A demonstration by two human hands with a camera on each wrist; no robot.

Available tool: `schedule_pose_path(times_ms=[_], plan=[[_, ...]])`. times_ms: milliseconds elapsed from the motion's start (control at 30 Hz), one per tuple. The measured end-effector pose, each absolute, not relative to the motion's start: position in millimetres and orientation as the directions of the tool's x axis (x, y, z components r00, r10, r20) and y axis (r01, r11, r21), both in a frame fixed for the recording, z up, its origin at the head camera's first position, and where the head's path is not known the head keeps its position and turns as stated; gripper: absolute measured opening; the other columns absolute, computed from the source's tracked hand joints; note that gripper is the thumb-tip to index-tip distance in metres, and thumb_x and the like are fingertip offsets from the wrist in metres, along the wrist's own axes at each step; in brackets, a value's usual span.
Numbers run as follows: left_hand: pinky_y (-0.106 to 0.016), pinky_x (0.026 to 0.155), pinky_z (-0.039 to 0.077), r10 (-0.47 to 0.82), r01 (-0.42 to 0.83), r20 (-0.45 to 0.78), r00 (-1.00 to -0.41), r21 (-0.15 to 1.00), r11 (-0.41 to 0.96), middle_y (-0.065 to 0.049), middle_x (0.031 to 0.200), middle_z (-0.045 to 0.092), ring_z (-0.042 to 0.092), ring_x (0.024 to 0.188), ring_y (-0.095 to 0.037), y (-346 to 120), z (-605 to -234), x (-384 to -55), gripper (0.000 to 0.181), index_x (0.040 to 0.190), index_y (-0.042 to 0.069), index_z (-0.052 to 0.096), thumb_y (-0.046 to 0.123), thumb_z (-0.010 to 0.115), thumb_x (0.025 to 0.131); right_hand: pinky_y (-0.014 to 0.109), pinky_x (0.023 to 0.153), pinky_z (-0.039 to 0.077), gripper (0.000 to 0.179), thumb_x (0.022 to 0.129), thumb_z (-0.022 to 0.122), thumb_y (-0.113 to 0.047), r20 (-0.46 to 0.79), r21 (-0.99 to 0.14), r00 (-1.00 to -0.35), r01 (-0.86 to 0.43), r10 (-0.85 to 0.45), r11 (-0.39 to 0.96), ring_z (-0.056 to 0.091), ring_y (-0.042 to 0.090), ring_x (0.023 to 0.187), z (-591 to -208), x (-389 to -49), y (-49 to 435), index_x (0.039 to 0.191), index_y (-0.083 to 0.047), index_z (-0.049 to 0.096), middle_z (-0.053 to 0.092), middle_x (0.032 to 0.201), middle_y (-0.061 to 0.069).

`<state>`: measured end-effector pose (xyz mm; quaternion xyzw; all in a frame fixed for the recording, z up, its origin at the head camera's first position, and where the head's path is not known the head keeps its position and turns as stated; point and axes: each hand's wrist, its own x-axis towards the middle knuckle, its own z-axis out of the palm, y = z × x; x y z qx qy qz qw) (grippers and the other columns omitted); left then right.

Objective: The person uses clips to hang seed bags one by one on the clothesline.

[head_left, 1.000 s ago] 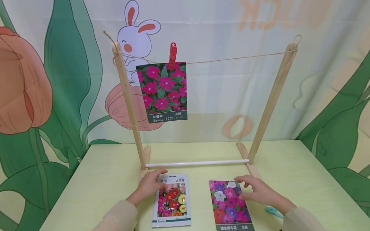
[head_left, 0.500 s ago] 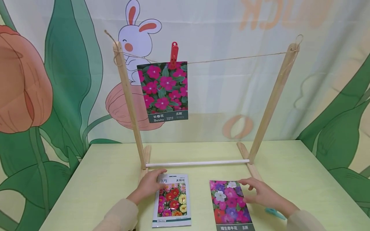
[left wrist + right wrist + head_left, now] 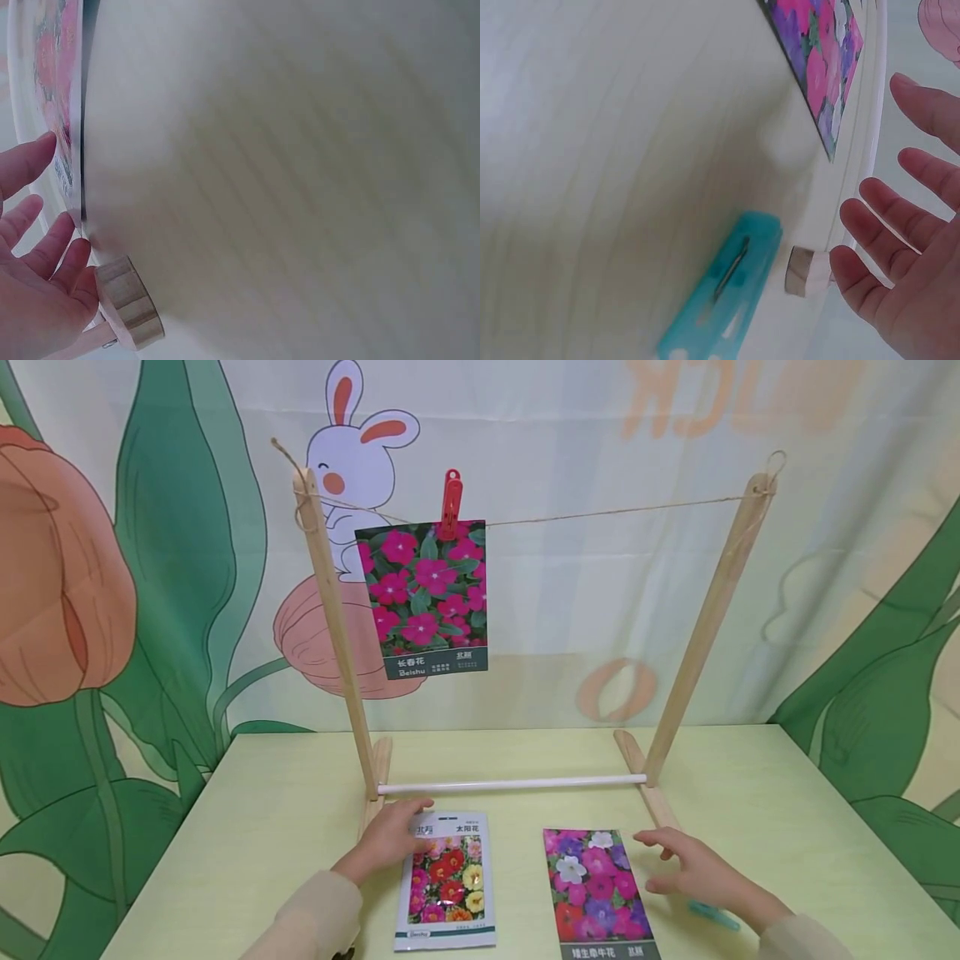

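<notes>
A white seed packet [image 3: 444,935] printed with red, pink and yellow flowers lies on the table. My left hand [image 3: 386,842] is at its upper left corner, thumb and fingers apart; in the left wrist view the fingertips [image 3: 64,225] are at the packet's edge. To the right lies a card-like seed packet [image 3: 597,885] with pink, purple and white flowers. Just off its right edge hovers my right hand [image 3: 696,868], fingers spread and holding nothing. Under that hand a teal clip [image 3: 727,292] lies on the table, partly hidden in the head view.
A wooden stand has two posts [image 3: 333,643], a white crossbar [image 3: 510,784] and a twine line [image 3: 600,514]. From the twine a magenta-flower packet [image 3: 423,597] hangs by a red clip [image 3: 451,506]. Behind is a printed curtain [image 3: 540,635].
My right hand has moved to the right, away from the purple-and-pink flower packet. My left hand has stayed almost still at the white packet.
</notes>
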<state>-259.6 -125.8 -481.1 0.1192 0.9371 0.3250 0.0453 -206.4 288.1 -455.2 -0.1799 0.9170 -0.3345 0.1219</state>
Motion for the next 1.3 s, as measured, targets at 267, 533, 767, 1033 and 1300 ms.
schedule_pose_path(times_ms=[267,533,767,1033,1300], plan=[[-0.045,0.089,0.041,0.251,0.2,-0.003,-0.968,0.595,0.779,-0.011,0.107,0.058,0.052,0.101,-0.026,-125,-482,-261,0.049,0.116,0.007,0.054,0.008,0.072,0.07,0.039,0.074,0.041,0.061,0.072,0.071,-0.026,-0.105,-0.633,-0.911,-0.247,-0.398,0.733,0.048,0.025,0.093,-459,-203,296,0.123,-0.002,0.047,0.051,0.118,0.018],[-0.042,0.085,0.042,0.241,0.194,-0.002,-0.971,0.588,0.785,-0.009,0.101,0.057,0.051,0.092,-0.022,-125,-483,-261,0.047,0.113,0.008,0.057,0.007,0.072,0.069,0.038,0.073,0.042,0.06,0.072,0.071,-0.024,-0.08,-0.616,-0.912,-0.272,-0.402,0.74,0.049,0.026,0.092,-461,-199,302,0.122,0.0,0.048,0.051,0.117,0.019],[-0.042,0.083,0.043,0.223,0.183,0.008,-0.975,0.603,0.776,-0.009,0.101,0.056,0.051,0.09,-0.021,-125,-483,-261,0.045,0.111,0.009,0.057,0.005,0.071,0.069,0.034,0.071,0.042,0.061,0.071,0.072,-0.025,-0.088,-0.62,-0.92,-0.249,-0.382,0.744,0.049,0.025,0.091,-463,-197,306,0.121,0.0,0.048,0.052,0.116,0.019],[-0.038,0.077,0.043,0.229,0.209,0.043,-0.972,0.598,0.773,-0.006,0.093,0.055,0.05,0.083,-0.018,-127,-484,-260,0.04,0.107,0.008,0.059,0.003,0.07,0.069,0.036,0.071,0.042,0.063,0.069,0.073,-0.027,-0.132,-0.62,-0.927,-0.199,-0.351,0.759,0.048,0.024,0.09,-468,-195,313,0.121,-0.002,0.048,0.051,0.117,0.018],[-0.039,0.078,0.043,0.238,0.248,0.098,-0.966,0.599,0.762,-0.007,0.092,0.056,0.051,0.086,-0.02,-129,-487,-262,0.042,0.105,0.006,0.06,0.002,0.072,0.064,0.038,0.074,0.043,0.067,0.066,0.075,-0.029,-0.184,-0.595,-0.938,-0.132,-0.295,0.792,0.049,0.022,0.092,-469,-194,319,0.122,-0.004,0.048,0.051,0.118,0.016]])
